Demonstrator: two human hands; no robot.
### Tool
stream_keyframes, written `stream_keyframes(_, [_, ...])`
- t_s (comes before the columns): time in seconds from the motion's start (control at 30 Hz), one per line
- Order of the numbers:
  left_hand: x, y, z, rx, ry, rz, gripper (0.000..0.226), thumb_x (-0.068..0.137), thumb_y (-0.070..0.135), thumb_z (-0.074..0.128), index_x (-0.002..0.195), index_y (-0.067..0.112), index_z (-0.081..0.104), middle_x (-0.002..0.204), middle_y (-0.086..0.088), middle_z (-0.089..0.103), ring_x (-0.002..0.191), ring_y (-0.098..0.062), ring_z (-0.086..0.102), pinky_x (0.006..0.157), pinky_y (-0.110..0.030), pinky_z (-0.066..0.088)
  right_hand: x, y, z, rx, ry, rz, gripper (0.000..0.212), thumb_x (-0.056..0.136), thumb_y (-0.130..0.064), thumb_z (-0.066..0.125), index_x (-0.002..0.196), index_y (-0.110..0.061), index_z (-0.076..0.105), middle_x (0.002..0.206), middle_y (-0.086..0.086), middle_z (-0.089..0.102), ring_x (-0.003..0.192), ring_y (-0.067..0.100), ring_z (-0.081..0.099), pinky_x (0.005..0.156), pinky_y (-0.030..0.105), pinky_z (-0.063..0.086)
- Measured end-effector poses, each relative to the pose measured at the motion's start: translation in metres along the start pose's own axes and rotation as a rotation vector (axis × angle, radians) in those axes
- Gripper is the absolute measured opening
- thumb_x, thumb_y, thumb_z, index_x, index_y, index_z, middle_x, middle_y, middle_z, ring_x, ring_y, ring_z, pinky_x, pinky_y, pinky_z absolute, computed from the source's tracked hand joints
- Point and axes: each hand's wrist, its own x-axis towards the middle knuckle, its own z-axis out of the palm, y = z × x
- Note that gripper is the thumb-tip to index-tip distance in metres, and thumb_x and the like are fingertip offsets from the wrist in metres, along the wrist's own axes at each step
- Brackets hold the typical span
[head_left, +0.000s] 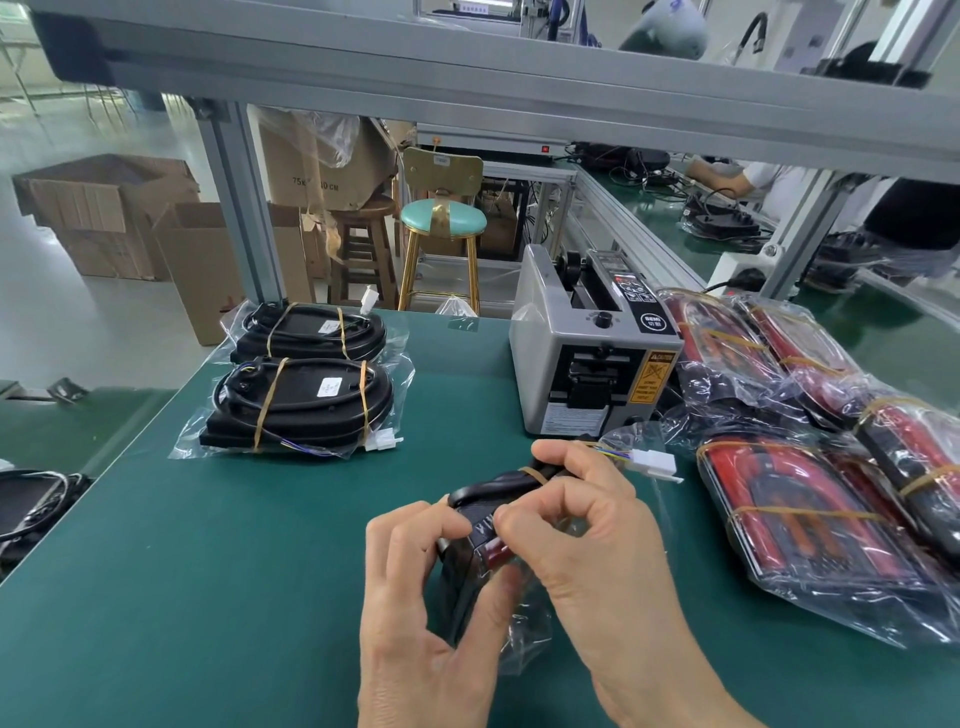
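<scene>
Both hands hold one bagged lamp unit (480, 512) above the green mat (234, 545). It is black with a red lens, a black cable and a rubber band, inside a clear plastic bag. My left hand (415, 597) grips its near left side, thumb underneath. My right hand (582, 525) pinches the bag's top edge between thumb and forefinger, other fingers curled over the far end. A white connector (655, 461) on thin wires sticks out to the right.
Two bagged black units (306, 400) lie at the far left of the mat. A grey tape dispenser machine (592, 353) stands at the back centre. Several bagged red units (810, 467) are piled at the right. Stools, cartons and a person's arm lie beyond.
</scene>
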Motion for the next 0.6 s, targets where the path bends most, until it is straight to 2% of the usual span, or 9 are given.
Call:
stream_keyframes(0.1, [0.000,0.000,-0.001,0.019,0.006,0.016,0.032,0.071,0.048,0.071,0.097,0.044,0.054,0.102,0.009,0.049,0.094,-0.012,0.060,0.081,-0.016,0.049,0.000,0.000,0.001,-0.035,0.010,-0.022,0.006,0.057,-0.025,0.069,0.053,-0.029,0.070,0.116,-0.028,0.053,0.109,-0.019,0.042,0.074,-0.005,0.030])
stream_keyframes(0.17, [0.000,-0.001,-0.001,0.036,-0.002,0.033,0.032,0.070,0.039,0.069,0.097,0.044,0.056,0.102,0.009,0.049,0.094,-0.012,0.059,0.081,-0.015,0.048,-0.001,0.001,0.002,-0.050,0.013,-0.032,0.008,0.058,-0.024,0.070,0.053,-0.030,0.070,0.116,-0.029,0.052,0.109,-0.019,0.041,0.077,-0.004,0.030])
stream_keyframes(0.23, [0.000,-0.001,-0.002,0.069,-0.014,0.040,0.030,0.069,0.037,0.068,0.097,0.044,0.058,0.102,0.003,0.050,0.095,-0.012,0.058,0.081,-0.016,0.049,-0.001,0.000,0.002,-0.066,0.013,-0.040,0.013,0.059,-0.022,0.072,0.052,-0.032,0.070,0.116,-0.030,0.051,0.109,-0.019,0.041,0.086,0.004,0.032])
stream_keyframes(0.33, [-0.001,-0.002,-0.006,0.103,-0.022,0.015,0.026,0.069,0.039,0.067,0.094,0.038,0.061,0.101,-0.006,0.050,0.094,-0.015,0.058,0.081,-0.025,0.052,-0.002,0.000,0.004,-0.089,0.001,-0.031,0.014,0.062,-0.020,0.074,0.055,-0.032,0.070,0.117,-0.032,0.049,0.112,-0.016,0.041,0.103,0.027,0.034])
stream_keyframes(0.4, [0.000,-0.003,-0.007,0.116,-0.025,0.000,0.025,0.068,0.039,0.067,0.093,0.035,0.062,0.100,-0.006,0.050,0.093,-0.016,0.058,0.080,-0.030,0.052,-0.004,-0.001,0.006,-0.098,-0.009,-0.025,0.010,0.061,-0.023,0.075,0.058,-0.032,0.070,0.117,-0.034,0.048,0.114,-0.015,0.038,0.106,0.032,0.032])
stream_keyframes(0.47, [0.002,-0.002,-0.007,0.127,-0.027,0.003,0.025,0.068,0.038,0.066,0.092,0.034,0.061,0.099,-0.006,0.051,0.091,-0.015,0.058,0.078,-0.030,0.052,-0.005,-0.004,0.005,-0.098,-0.012,-0.015,0.007,0.057,-0.027,0.074,0.062,-0.030,0.070,0.119,-0.032,0.048,0.112,-0.014,0.042,0.102,0.028,0.035])
stream_keyframes(0.53, [0.002,-0.002,-0.007,0.117,-0.028,0.022,0.024,0.069,0.037,0.066,0.092,0.034,0.061,0.099,-0.006,0.051,0.089,-0.014,0.058,0.077,-0.027,0.052,-0.001,-0.006,0.000,-0.004,-0.001,0.023,0.024,0.058,-0.020,0.071,0.078,-0.031,0.069,0.117,-0.018,0.056,0.096,-0.005,0.055,0.086,0.021,0.045])
stream_keyframes(0.57, [0.002,-0.001,-0.007,0.111,-0.032,0.028,0.024,0.069,0.036,0.066,0.092,0.035,0.060,0.100,-0.005,0.051,0.089,-0.015,0.058,0.077,-0.026,0.052,0.001,-0.007,-0.003,0.072,-0.001,0.050,0.034,0.062,-0.013,0.070,0.088,-0.034,0.067,0.112,-0.008,0.060,0.088,0.003,0.059,0.076,0.019,0.048])
stream_keyframes(0.6, [0.002,0.000,-0.006,0.109,-0.032,0.034,0.025,0.069,0.036,0.065,0.093,0.036,0.060,0.100,-0.003,0.051,0.090,-0.015,0.058,0.077,-0.025,0.052,0.003,-0.009,-0.004,0.101,-0.012,0.064,0.039,0.066,-0.010,0.067,0.095,-0.037,0.064,0.108,-0.004,0.061,0.086,0.010,0.061,0.074,0.022,0.049])
